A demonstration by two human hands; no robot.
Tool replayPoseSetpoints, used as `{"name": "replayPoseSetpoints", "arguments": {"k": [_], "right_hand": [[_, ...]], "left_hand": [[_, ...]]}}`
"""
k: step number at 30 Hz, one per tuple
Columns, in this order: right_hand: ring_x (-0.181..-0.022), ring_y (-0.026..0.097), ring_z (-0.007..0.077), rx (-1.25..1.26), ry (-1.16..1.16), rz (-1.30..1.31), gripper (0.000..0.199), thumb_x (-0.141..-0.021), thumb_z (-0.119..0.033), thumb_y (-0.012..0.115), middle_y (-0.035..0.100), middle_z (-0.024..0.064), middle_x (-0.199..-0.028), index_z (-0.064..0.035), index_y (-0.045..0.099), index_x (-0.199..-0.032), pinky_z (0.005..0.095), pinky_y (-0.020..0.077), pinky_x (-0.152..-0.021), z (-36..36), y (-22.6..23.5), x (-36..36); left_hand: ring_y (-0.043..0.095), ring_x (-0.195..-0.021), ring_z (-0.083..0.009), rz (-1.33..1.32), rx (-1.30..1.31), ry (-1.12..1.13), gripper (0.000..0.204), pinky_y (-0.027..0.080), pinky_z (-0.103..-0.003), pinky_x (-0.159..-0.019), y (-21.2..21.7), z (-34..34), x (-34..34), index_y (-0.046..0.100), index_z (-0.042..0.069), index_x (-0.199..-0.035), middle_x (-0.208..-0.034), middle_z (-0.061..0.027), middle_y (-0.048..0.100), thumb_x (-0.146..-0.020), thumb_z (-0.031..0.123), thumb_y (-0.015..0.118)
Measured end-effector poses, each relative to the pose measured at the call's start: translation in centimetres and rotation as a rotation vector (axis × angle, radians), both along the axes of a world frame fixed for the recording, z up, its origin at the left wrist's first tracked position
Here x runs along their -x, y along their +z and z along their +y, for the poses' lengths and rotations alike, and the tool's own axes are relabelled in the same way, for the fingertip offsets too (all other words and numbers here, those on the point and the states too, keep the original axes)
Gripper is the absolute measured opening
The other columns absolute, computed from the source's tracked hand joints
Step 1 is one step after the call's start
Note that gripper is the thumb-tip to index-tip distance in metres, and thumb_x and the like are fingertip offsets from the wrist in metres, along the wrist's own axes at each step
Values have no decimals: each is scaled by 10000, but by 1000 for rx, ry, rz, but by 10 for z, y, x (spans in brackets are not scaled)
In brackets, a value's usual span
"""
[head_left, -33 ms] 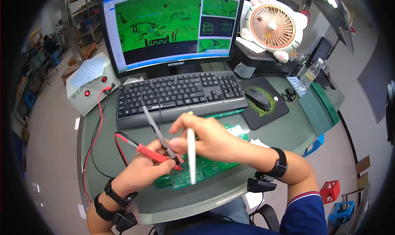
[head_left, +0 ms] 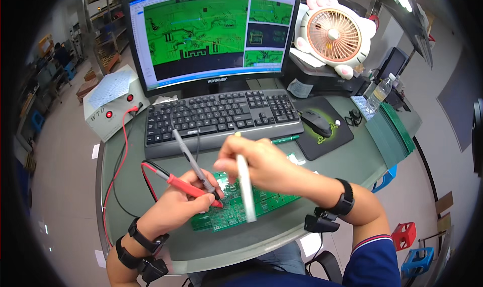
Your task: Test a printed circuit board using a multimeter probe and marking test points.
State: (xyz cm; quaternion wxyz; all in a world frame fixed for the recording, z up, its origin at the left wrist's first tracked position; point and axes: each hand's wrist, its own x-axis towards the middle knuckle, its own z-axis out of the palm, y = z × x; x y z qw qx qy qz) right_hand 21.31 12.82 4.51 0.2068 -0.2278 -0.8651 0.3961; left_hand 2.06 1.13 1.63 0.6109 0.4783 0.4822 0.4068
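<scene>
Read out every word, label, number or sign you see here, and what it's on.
I won't copy wording, but it stands here:
Monitor: clear pale lettering on the lower bezel; on-screen menu text too small to read.
Pale box with red lights: clear dark lettering on its front.
Keyboard: key legends, mostly too small.
Bottle: label too small.
Green circuit board: fine markings, unreadable.

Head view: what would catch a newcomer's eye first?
Probably the computer monitor at the back, showing a bright green circuit layout. Right of it stands the white cartoon-animal fan. In front, the left hand holds a red probe and a grey pen-like tool over a green circuit board.
</scene>
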Motion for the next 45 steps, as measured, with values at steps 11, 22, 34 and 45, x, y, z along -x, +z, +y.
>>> {"name": "replayPoseSetpoints", "arguments": {"k": [11,22,34,45], "right_hand": [[-940,687,297,-543,253,-1000,288,-667,-120,730,715,87,-948,-194,742,-946,418,546,-763,67,-20,37],[-829,692,334,-722,187,-872,259,-772,-336,696,709,105,-841,-138,700,-939,450,541,-726,74,-1,41],[-703,643,139,444,123,291,150,-963,-166,565,635,89,-798,-32,516,-1008,264,511,-618,0,22,17],[-594,563,63,407,-92,556,213,-907,-180,697,547,1,-640,-72,519,-859,213,464,-543,-36,17,-13]], "left_hand": [[556,-670,-56,-578,-199,208,193,460,-165,-558,-5,7,34,467,118,-919,-935,-59,545,-853,120,648],[535,-653,-77,-541,-266,253,97,452,-198,-614,-3,6,36,515,79,-929,-917,-64,554,-955,172,520],[531,-1024,-219,-119,-382,-266,465,374,-363,-970,3,-8,17,692,-4,-932,-1055,-142,629,-942,321,359],[584,-791,-192,-215,-303,-382,428,447,-347,-812,-6,-13,33,681,-11,-763,-759,-107,654,-932,287,426]]}}
